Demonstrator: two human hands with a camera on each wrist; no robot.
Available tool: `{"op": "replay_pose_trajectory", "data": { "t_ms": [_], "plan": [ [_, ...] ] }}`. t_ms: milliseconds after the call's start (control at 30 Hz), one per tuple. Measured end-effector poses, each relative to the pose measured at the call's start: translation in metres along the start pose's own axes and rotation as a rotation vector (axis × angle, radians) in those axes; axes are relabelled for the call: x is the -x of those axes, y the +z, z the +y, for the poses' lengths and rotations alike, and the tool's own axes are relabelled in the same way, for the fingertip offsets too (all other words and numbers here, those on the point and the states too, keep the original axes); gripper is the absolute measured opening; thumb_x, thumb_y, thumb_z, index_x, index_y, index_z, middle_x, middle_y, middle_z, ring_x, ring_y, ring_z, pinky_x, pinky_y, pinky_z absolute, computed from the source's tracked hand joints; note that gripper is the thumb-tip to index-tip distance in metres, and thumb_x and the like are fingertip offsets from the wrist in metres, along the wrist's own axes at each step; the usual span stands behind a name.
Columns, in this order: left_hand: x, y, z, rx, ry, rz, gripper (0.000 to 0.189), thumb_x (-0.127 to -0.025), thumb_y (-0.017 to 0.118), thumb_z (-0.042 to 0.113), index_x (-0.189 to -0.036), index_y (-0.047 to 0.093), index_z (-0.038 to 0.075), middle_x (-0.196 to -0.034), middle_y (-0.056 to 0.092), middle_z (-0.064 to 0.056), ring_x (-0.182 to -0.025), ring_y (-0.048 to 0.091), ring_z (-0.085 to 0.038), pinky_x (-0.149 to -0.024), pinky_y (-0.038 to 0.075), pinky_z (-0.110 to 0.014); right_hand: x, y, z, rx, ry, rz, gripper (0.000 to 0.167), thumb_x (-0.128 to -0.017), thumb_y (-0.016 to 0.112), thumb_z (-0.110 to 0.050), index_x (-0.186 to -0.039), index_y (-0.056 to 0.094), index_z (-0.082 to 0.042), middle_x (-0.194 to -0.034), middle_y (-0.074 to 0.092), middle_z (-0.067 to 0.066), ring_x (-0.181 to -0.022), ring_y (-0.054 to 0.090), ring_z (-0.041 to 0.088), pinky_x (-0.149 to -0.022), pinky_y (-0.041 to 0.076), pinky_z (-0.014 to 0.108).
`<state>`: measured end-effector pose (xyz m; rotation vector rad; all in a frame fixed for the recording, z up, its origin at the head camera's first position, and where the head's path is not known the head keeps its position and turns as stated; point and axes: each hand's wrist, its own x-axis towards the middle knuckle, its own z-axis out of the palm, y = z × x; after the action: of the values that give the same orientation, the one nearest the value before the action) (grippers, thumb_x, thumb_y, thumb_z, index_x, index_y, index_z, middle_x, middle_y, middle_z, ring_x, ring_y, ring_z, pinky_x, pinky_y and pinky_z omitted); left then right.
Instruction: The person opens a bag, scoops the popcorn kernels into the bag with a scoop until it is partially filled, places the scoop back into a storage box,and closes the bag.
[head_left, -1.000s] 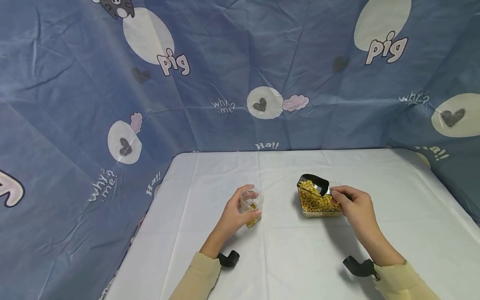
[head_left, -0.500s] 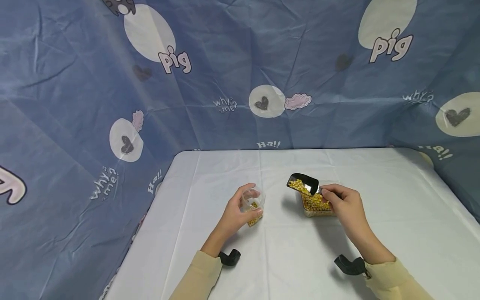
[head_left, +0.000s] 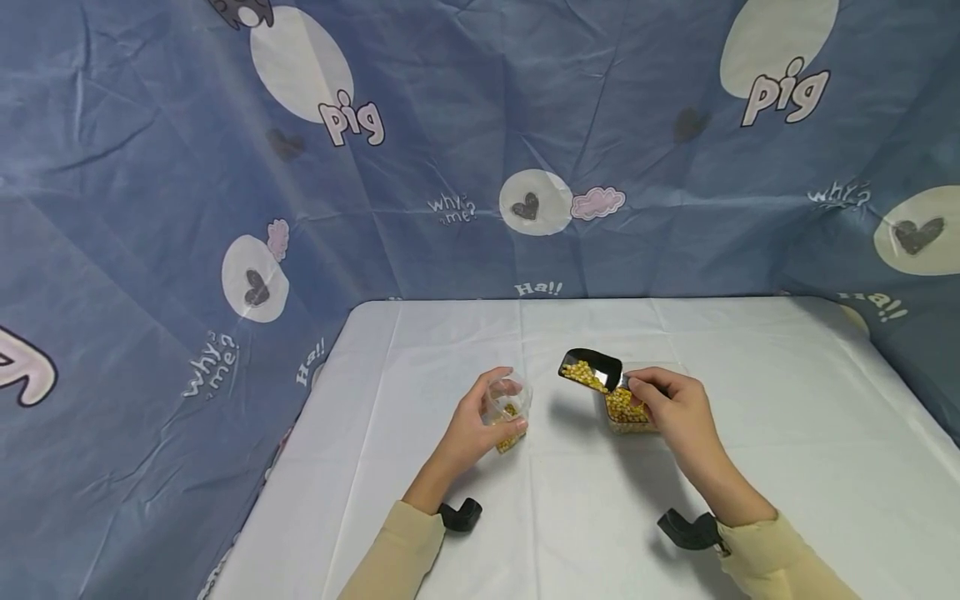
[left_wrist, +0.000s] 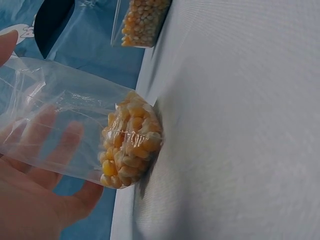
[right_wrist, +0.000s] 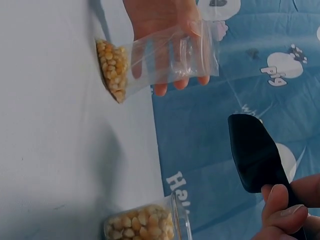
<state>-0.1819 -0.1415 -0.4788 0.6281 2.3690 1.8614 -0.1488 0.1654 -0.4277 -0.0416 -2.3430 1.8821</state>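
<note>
My left hand grips a clear plastic bag around its side, its mouth spread. Yellow corn kernels fill the bottom of the bag, which rests on the table. With thumb and fingers, my right hand pinches the handle of a black scoop. Kernels lie in the scoop's bowl in the head view; from the right wrist only its dark underside shows. The scoop hangs in the air between the bag and a clear rectangular container of corn kernels, partly hidden behind my right hand in the head view.
A white cloth covers the table. Behind and to the left hangs a blue printed curtain. Black wrist mounts stick out from both sleeves, low over the table.
My right hand has lifted the scoop, loaded with kernels, out of the container and carried it left toward the bag. My left hand and the bag have stayed nearly still.
</note>
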Motion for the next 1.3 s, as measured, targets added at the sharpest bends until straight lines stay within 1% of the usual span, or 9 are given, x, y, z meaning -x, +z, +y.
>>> {"op": "replay_pose_trajectory", "data": {
  "t_ms": [200, 433, 567, 667, 900, 1000, 1133, 1233, 1300],
  "plan": [
    [0.0, 0.001, 0.0, 0.001, 0.018, 0.001, 0.077, -0.086, 0.083, 0.019, -0.151, 0.041, 0.017, -0.131, 0.061, 0.001, -0.125, 0.053, -0.021, -0.108, 0.036, -0.055, 0.0, 0.004, -0.003, 0.005, -0.009, -0.017, 0.021, -0.1, 0.063, -0.014, -0.107, 0.073, 0.003, -0.086, 0.062, 0.029, -0.06, 0.048, 0.016, -0.048, 0.042, 0.027],
    [0.001, 0.002, -0.002, 0.02, 0.008, -0.019, 0.077, -0.086, 0.082, 0.021, -0.151, 0.041, 0.023, -0.132, 0.06, 0.002, -0.125, 0.054, -0.037, -0.1, 0.043, -0.052, 0.0, 0.009, -0.005, 0.033, -0.017, -0.021, 0.018, -0.099, 0.063, -0.013, -0.105, 0.074, 0.001, -0.084, 0.061, 0.029, -0.058, 0.046, 0.012, -0.049, 0.04, 0.027],
    [0.001, 0.002, -0.002, 0.03, 0.0, -0.025, 0.076, -0.087, 0.082, 0.022, -0.15, 0.042, 0.031, -0.133, 0.06, 0.002, -0.125, 0.054, -0.037, -0.098, 0.044, -0.053, 0.0, 0.013, -0.006, 0.021, -0.018, -0.039, 0.018, -0.098, 0.063, -0.011, -0.105, 0.074, 0.002, -0.084, 0.061, 0.029, -0.059, 0.046, 0.011, -0.049, 0.04, 0.026],
    [0.001, 0.002, -0.002, 0.035, -0.004, -0.028, 0.076, -0.087, 0.082, 0.021, -0.15, 0.041, 0.033, -0.134, 0.059, 0.001, -0.128, 0.052, -0.035, -0.099, 0.044, -0.055, 0.0, 0.016, -0.006, 0.02, -0.02, -0.052, 0.018, -0.098, 0.063, -0.011, -0.105, 0.074, 0.002, -0.084, 0.061, 0.028, -0.06, 0.048, 0.013, -0.049, 0.041, 0.025],
    [0.001, 0.002, -0.001, 0.029, -0.012, -0.028, 0.081, -0.086, 0.081, 0.011, -0.153, 0.038, 0.021, -0.137, 0.058, -0.007, -0.13, 0.051, -0.036, -0.104, 0.04, -0.057, 0.0, 0.022, -0.01, 0.033, -0.039, -0.072, 0.017, -0.097, 0.064, -0.012, -0.103, 0.075, 0.0, -0.078, 0.06, 0.024, -0.062, 0.049, 0.014, -0.051, 0.042, 0.025],
    [0.001, 0.003, 0.004, 0.022, -0.021, -0.027, 0.081, -0.086, 0.081, 0.007, -0.153, 0.037, 0.02, -0.138, 0.057, -0.012, -0.131, 0.049, -0.038, -0.105, 0.039, -0.057, 0.0, 0.024, -0.013, 0.049, -0.04, -0.087, 0.015, -0.097, 0.065, -0.013, -0.101, 0.076, -0.004, -0.075, 0.059, 0.021, -0.061, 0.049, 0.014, -0.051, 0.042, 0.026],
    [0.005, 0.003, 0.02, 0.03, -0.029, -0.038, 0.079, -0.087, 0.08, 0.007, -0.152, 0.038, 0.021, -0.138, 0.056, -0.012, -0.131, 0.047, -0.042, -0.104, 0.039, -0.058, 0.001, 0.026, -0.016, 0.072, -0.042, -0.121, 0.015, -0.098, 0.065, -0.015, -0.101, 0.076, -0.005, -0.072, 0.058, 0.017, -0.061, 0.049, 0.017, -0.051, 0.041, 0.028],
    [0.008, 0.005, 0.031, 0.019, -0.032, -0.03, 0.078, -0.087, 0.08, 0.008, -0.152, 0.04, 0.022, -0.138, 0.055, -0.009, -0.131, 0.048, -0.038, -0.102, 0.041, -0.057, 0.0, 0.029, -0.017, 0.085, -0.05, -0.154, 0.013, -0.097, 0.067, -0.015, -0.1, 0.076, -0.006, -0.069, 0.055, 0.012, -0.059, 0.047, 0.016, -0.049, 0.04, 0.029],
    [0.009, 0.005, 0.034, -0.001, -0.033, -0.021, 0.078, -0.086, 0.081, 0.009, -0.151, 0.041, 0.022, -0.138, 0.055, -0.009, -0.131, 0.049, -0.034, -0.103, 0.04, -0.057, -0.001, 0.031, -0.017, 0.095, -0.058, -0.173, 0.012, -0.097, 0.067, -0.015, -0.099, 0.076, -0.008, -0.066, 0.053, 0.009, -0.057, 0.046, 0.016, -0.048, 0.039, 0.029]
  ]
}}
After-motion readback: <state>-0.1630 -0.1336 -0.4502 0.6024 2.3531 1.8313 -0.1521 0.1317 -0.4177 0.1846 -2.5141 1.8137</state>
